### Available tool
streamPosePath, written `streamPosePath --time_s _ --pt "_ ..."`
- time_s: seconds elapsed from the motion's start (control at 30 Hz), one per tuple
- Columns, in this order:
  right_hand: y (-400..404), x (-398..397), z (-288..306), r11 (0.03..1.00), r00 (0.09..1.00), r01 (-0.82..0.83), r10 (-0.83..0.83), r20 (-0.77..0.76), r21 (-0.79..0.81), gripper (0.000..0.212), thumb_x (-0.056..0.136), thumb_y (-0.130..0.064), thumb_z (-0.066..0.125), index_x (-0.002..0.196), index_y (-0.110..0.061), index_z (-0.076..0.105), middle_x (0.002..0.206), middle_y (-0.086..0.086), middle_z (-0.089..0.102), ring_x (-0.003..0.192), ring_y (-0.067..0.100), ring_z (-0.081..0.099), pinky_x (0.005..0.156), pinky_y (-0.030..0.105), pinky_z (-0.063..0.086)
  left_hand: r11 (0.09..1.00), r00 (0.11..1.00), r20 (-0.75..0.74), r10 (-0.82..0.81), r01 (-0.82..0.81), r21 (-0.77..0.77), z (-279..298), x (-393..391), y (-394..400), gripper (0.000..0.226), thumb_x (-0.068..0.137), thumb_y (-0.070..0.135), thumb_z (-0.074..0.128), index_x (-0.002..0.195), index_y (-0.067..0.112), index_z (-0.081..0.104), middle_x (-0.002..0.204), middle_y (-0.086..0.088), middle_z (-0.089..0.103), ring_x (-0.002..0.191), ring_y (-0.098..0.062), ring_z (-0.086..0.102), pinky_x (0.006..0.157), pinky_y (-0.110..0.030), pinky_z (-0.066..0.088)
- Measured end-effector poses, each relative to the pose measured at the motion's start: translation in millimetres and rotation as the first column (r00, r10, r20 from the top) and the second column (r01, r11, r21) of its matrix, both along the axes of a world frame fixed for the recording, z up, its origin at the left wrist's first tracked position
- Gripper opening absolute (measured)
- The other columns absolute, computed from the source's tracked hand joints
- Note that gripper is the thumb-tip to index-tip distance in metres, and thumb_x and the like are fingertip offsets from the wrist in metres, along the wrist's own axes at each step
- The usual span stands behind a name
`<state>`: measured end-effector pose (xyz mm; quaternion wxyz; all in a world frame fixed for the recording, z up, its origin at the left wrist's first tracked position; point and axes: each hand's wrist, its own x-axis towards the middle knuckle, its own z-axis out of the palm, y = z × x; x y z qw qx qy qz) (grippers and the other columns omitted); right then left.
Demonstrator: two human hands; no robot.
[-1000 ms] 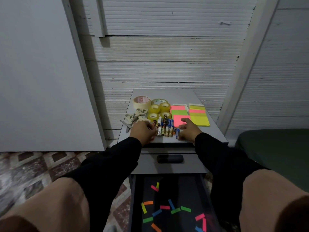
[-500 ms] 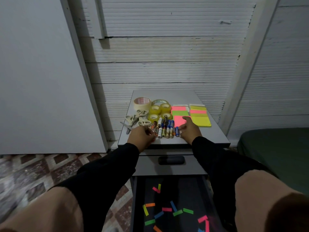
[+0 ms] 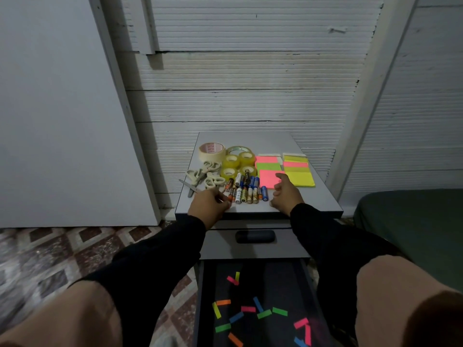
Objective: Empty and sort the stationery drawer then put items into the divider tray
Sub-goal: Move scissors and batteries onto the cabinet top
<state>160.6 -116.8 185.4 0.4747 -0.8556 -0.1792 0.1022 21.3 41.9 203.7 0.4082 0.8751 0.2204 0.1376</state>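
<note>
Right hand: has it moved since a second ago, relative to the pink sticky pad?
Yes. The right hand has lifted off the pink sticky pad and drawn back slightly toward the cabinet's front edge, fingers loosely curled, holding nothing.

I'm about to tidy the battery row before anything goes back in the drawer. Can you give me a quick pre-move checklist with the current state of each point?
1. Batteries grouped on the cabinet top: ok.
2. Left hand at the left end of the row: ok; whether it pinches a battery: cannot tell.
3. Right hand free, fingers loosely curled, holding nothing: ok.
4. Scissors and tape rolls apart from the batteries: ok, though close.
5. Open drawer emptied: not ok, coloured paper strips lie inside.
6. Divider tray in view: not ok, none visible.
</note>
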Motion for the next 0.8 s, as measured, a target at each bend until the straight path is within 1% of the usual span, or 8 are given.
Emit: streamPosePath --time_s 0.17,0.27,0.37,0.43,0.53,0.6,0.7,0.8 --pt "-9 -4 4 1.0 1.0 -0.002 0.002 -0.03 -0.007 0.084 0.073 0.019 0.062 0.144 -0.013 0.029 0.095 -0.005 0.041 0.072 0.006 0.04 0.062 0.022 0.041 0.999 1.0 0.008 0.022 -0.022 0.024 -1 -7 -5 0.014 0.088 0.025 0.062 0.087 0.011 0.062 0.079 -0.008 0.065 0.058 -0.018 0.06 0.069 -0.034 0.057" --pt "-19 -13 10 0.999 1.0 0.004 -0.003 0.025 -0.043 0.077 0.075 0.014 0.065 0.14 -0.013 0.034 0.108 0.002 0.042 0.084 0.016 0.047 0.077 0.031 0.047 0.999 1.0 0.0 0.012 -0.012 0.045 -1 -14 -11 0.012 0.087 0.023 0.063 0.083 0.012 0.061 0.079 -0.009 0.065 0.057 -0.017 0.058 0.066 -0.031 0.055" --pt "-32 -28 13 0.999 0.997 0.022 -0.019 0.072 -0.039 0.054 0.077 0.009 0.065 0.123 -0.011 0.047 0.098 0.005 0.05 0.084 0.02 0.049 0.072 0.028 0.045 0.999 1.0 -0.003 -0.007 0.007 0.043 -2 -23 -17 0.014 0.087 0.021 0.065 0.089 0.007 0.065 0.082 -0.012 0.067 0.064 -0.021 0.061 0.069 -0.033 0.056" --pt "-43 -42 10 1.0 0.997 0.027 -0.026 0.067 -0.015 0.037 0.078 0.009 0.063 0.106 -0.013 0.051 0.084 0.005 0.052 0.08 0.021 0.051 0.063 0.025 0.043 0.999 0.999 -0.023 -0.042 0.042 0.025 -8 -34 -23 0.013 0.088 0.017 0.062 0.093 0.005 0.064 0.082 -0.012 0.067 0.062 -0.019 0.06 0.062 -0.03 0.054" --pt "-59 -61 -5 1.0 0.997 -0.005 0.007 0.073 -0.029 0.027 0.079 0.01 0.059 0.093 -0.012 0.052 0.069 -0.001 0.05 0.077 0.02 0.051 0.068 0.025 0.044 0.996 0.994 -0.071 -0.084 0.084 -0.007 -27 -50 -31 0.009 0.091 0.017 0.059 0.094 0.008 0.061 0.083 -0.009 0.063 0.058 -0.013 0.056 0.051 -0.02 0.047" --pt "-70 -73 -23 0.996 0.998 -0.028 0.033 0.056 -0.088 0.022 0.08 0.009 0.058 0.085 -0.012 0.052 0.066 -0.002 0.049 0.072 0.018 0.05 0.065 0.023 0.043 0.995 0.985 -0.143 -0.095 0.095 -0.006 -48 -59 -36 0.014 0.091 0.018 0.06 0.099 0.007 0.063 0.087 -0.009 0.064 0.064 -0.015 0.057 0.056 -0.022 0.047" --pt "-83 -86 -53 0.992 0.999 -0.05 0.048 -0.02 -0.117 0.032 0.079 0.01 0.06 0.07 -0.019 0.049 0.065 -0.004 0.048 0.062 0.008 0.047 0.065 0.016 0.049 0.986 0.956 -0.272 -0.112 0.142 0.092 -81 -70 -37 0.018 0.088 0.02 0.063 0.1 0.007 0.066 0.097 -0.011 0.068 0.085 -0.024 0.064 0.075 -0.03 0.052" --pt "-96 -96 -86 0.972 0.983 -0.132 0.102 -0.155 -0.196 0.029 0.078 0.012 0.063 0.073 -0.014 0.052 0.064 -0.002 0.049 0.059 0.008 0.046 0.048 0.008 0.043 0.959 0.911 -0.39 -0.137 0.221 0.178 -115 -81 -40 0.021 0.087 0.022 0.063 0.099 0.006 0.068 0.102 -0.014 0.068 0.097 -0.029 0.064 0.082 -0.033 0.05"
